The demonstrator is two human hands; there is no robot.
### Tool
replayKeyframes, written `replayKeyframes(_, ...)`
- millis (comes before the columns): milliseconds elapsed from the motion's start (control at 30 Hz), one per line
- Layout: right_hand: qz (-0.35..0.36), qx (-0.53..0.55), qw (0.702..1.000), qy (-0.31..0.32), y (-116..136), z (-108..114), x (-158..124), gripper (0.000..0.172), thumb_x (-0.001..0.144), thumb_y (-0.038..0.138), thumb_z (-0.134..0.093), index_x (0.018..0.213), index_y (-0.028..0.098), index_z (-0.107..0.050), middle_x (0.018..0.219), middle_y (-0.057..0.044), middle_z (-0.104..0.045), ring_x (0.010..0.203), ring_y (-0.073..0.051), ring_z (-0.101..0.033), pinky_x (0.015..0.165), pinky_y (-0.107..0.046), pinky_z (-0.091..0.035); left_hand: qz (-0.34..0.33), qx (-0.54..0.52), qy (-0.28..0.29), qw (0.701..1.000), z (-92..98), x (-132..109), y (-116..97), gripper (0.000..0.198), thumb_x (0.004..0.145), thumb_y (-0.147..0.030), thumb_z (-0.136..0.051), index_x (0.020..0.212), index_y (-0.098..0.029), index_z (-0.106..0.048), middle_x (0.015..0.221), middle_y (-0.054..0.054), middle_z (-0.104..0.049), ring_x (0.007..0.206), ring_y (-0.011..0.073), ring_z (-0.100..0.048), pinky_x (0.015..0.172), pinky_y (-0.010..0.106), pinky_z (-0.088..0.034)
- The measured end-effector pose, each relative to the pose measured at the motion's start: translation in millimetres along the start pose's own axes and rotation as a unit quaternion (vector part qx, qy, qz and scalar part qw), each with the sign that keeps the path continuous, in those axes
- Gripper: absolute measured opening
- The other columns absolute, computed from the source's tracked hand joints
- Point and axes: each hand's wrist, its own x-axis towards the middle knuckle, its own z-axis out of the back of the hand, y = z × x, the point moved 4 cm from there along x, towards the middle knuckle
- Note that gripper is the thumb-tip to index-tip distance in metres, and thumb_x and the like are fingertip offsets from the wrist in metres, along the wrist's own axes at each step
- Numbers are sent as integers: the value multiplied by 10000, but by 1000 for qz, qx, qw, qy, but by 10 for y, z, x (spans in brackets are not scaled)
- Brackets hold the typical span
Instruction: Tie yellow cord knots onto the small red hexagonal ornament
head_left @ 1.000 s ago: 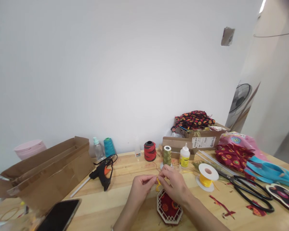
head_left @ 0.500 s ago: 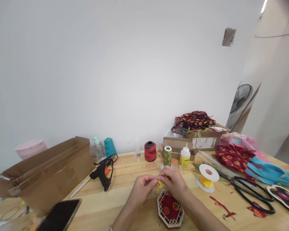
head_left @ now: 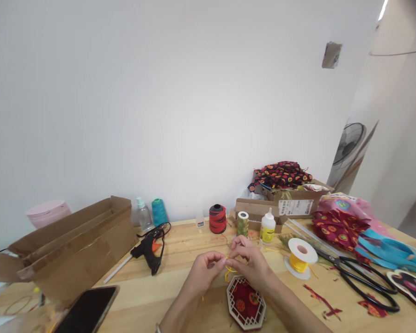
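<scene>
My left hand (head_left: 206, 274) and my right hand (head_left: 248, 262) meet fingertip to fingertip above the table. Both are closed in a pinch on a thin yellow cord (head_left: 228, 274), whose loop hangs below the fingers; a short yellow end shows under my left hand. The exact spot where the fingers grip is too small to make out. Just below my right hand lies an octagonal wooden lattice frame (head_left: 246, 303) with dark red patterned fabric inside it, flat on the table and partly covered by my wrist.
Right of my hands stand a yellow cord spool (head_left: 299, 263), black scissors (head_left: 364, 280) and fabric scraps (head_left: 322, 300). Behind are a glue bottle (head_left: 268, 226), green thread (head_left: 242, 225) and red thread (head_left: 217, 219). Leftward lie a glue gun (head_left: 149, 252), cardboard box (head_left: 79, 249) and phone (head_left: 86, 311).
My right hand's fingers have shifted slightly and spread a little at the back, still pinching beside my left hand. The whole view has moved slightly.
</scene>
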Motion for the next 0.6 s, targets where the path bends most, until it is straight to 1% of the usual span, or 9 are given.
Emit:
replayKeyframes(67, 16, 0, 1000, -6, 8, 0, 0, 116, 690, 282, -536, 622, 197, -576, 781, -10, -434, 754, -136, -455, 650, -248, -364, 14, -5, -4, 1000, 10, 4, 20, 195, 608, -306, -582, 630, -114, -606, 539, -23, -524, 480, 66, -383, 467, 169, -279)
replayKeyframes(167, 37, -18, 999, -15, 35, 11, 7, 109, 689, 274, -538, 620, 203, -583, 780, -13, -430, 767, -148, -440, 665, -270, -358, 43, -24, -6, 999, 9, -1, 39, 198, 601, -308, -588, 632, -114, -612, 463, -46, -498, 383, 36, -301, 389, 158, -214)
replayKeyframes(200, 44, -28, 998, -17, 47, 16, 10, 109, 689, 273, -538, 619, 205, -585, 774, -14, -431, 762, -150, -438, 662, -275, -357, 46, -27, -8, 999, 9, -4, 34, 195, 597, -304, -593, 626, -113, -618, 451, -45, -505, 372, 34, -301, 384, 158, -218)
replayKeyframes(267, 55, -48, 997, -20, 71, 28, 15, 104, 688, 273, -539, 622, 208, -588, 763, -15, -434, 750, -154, -436, 650, -281, -357, 37, -29, -12, 999, 12, -11, 9, 185, 590, -289, -601, 621, -111, -636, 478, -18, -563, 401, 51, -378, 420, 167, -282)
replayKeyframes(367, 63, -74, 995, -24, 95, 44, 17, 100, 689, 272, -538, 632, 208, -589, 753, -16, -436, 737, -155, -436, 638, -285, -355, 27, -30, -16, 999, 18, -20, -19, 173, 580, -269, -610, 639, -113, -659, 609, 38, -652, 547, 115, -511, 557, 213, -372)
replayKeyframes(467, 68, -88, 994, -24, 99, 49, 15, 100, 695, 269, -531, 638, 208, -586, 754, -17, -433, 734, -155, -430, 636, -290, -351, 25, -34, -26, 999, 31, -19, -10, 177, 571, -264, -614, 652, -115, -666, 677, 64, -675, 624, 159, -553, 625, 255, -397)
replayKeyframes(600, 59, -87, 994, -23, 72, 44, 18, 94, 696, 259, -531, 639, 204, -581, 759, -19, -432, 748, -159, -426, 649, -297, -350, 24, -37, -69, 997, 68, -4, 15, 181, 541, -249, -640, 664, -119, -666, 686, 73, -680, 654, 179, -572, 644, 268, -415)
